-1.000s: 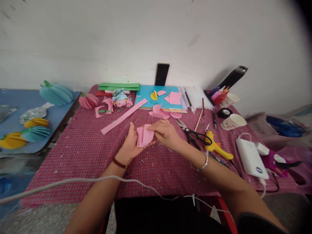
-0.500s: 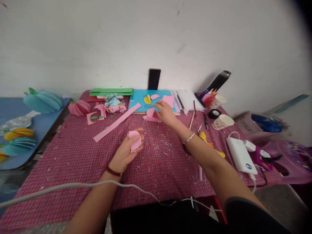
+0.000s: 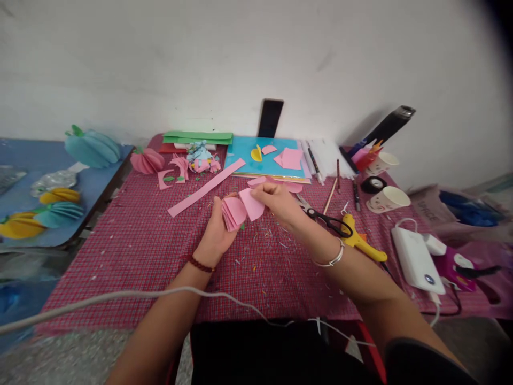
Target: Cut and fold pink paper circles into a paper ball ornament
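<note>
Over the middle of the checked cloth [image 3: 132,240], a stack of folded pink paper [image 3: 233,213] with a rounded edge sits in the left hand [image 3: 219,231], its layers fanned slightly apart. The thumb and fingers close around it from the side. Just beside it, the right hand [image 3: 278,202] pinches a single pink piece [image 3: 251,204] between thumb and fingertips (whether this piece touches the stack, I cannot tell). A beaded bracelet [image 3: 202,264] circles the left wrist, a silver bangle [image 3: 334,258] the right forearm.

Beyond the right hand lie flat pink cut-outs [image 3: 294,187], partly hidden by its fingers. To the left a long pink strip [image 3: 206,188] runs diagonally, its far end near a blue folder [image 3: 240,152]. On that folder rest a yellow folded round [image 3: 256,154], a pink half-round [image 3: 269,150] and pink squares [image 3: 290,159]. Near the right forearm are black-handled scissors [image 3: 311,213] and a yellow glue gun [image 3: 363,246].

Farther out, a dark phone [image 3: 271,117] leans on the wall [image 3: 180,64], and a pink paper pumpkin [image 3: 147,161] stands at the far left of the cloth.
</note>
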Demonstrator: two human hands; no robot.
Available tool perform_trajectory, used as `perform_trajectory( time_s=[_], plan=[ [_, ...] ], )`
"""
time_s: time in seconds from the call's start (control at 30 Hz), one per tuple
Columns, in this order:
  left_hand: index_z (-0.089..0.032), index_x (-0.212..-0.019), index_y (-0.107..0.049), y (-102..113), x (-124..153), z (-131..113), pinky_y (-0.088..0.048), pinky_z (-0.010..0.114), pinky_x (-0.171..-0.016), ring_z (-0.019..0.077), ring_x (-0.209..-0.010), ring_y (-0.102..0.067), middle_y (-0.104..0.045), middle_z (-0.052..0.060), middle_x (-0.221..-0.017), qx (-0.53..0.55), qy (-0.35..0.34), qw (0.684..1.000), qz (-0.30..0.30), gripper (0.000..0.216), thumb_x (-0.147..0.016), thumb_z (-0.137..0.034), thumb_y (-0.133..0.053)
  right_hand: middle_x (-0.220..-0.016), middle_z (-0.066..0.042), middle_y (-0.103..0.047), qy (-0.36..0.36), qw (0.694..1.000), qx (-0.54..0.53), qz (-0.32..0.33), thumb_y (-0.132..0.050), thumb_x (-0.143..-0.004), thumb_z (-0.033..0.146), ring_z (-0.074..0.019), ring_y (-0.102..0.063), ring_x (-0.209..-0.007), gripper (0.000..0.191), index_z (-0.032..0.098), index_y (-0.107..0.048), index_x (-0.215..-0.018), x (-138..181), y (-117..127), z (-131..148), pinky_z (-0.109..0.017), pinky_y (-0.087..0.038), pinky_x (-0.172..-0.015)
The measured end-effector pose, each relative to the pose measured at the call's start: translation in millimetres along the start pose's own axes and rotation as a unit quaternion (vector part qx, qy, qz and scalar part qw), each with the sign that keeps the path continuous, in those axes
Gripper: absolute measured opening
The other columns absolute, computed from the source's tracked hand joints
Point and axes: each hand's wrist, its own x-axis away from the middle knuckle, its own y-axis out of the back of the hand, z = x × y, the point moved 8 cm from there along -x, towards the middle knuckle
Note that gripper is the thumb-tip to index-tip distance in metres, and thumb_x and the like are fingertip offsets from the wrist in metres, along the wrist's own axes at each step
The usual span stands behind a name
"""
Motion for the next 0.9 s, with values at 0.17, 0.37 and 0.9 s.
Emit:
perform_trajectory(
  time_s=[0.17, 0.37, 0.9],
  plan=[
    [-0.015, -0.092, -0.068, 0.7, -0.1, 4.0, -0.052, 0.028, -0.073, 0.019, -0.087, -0.067, -0.071, 0.008, -0.085, -0.024, 0.001, 1.0, -0.008, 0.057, -0.089, -0.064, -0.038, -0.059, 0.004, -0.049, 0.006, 1.0, 0.01, -0.015, -0.062, -0.075, 0.035, -0.009, -0.041, -0.054, 0.024, 0.018, -0.052, -0.061, 6.8, -19.9, -5.1, -0.023, -0.033, -0.052],
    [-0.014, -0.096, -0.069, 1.4, 2.8, 6.8, -0.053, 0.022, -0.073, 0.0136, -0.082, -0.066, -0.072, 0.005, -0.092, -0.047, 0.009, 0.999, 0.019, 0.021, -0.08, -0.027, -0.069, -0.063, 0.002, -0.058, 0.042, 0.994, 0.099, -0.015, -0.055, -0.08, 0.029, -0.0106, -0.049, -0.057, 0.022, 0.017, -0.058, -0.063, 9.7, -31.5, -13.6, -0.023, -0.035, -0.053],
    [-0.015, -0.099, -0.063, 17.6, 7.0, 2.4, -0.054, 0.022, -0.056, 0.0138, -0.068, -0.066, -0.07, 0.005, -0.082, -0.098, 0.073, 0.992, -0.033, 0.035, -0.066, -0.003, -0.062, -0.092, -0.015, -0.063, -0.023, 0.923, 0.323, -0.206, -0.054, -0.077, 0.018, -0.029, -0.056, -0.098, 0.003, 0.017, -0.056, -0.075, -43.9, 124.5, -33.4, -0.038, -0.042, -0.082]
  ],
)
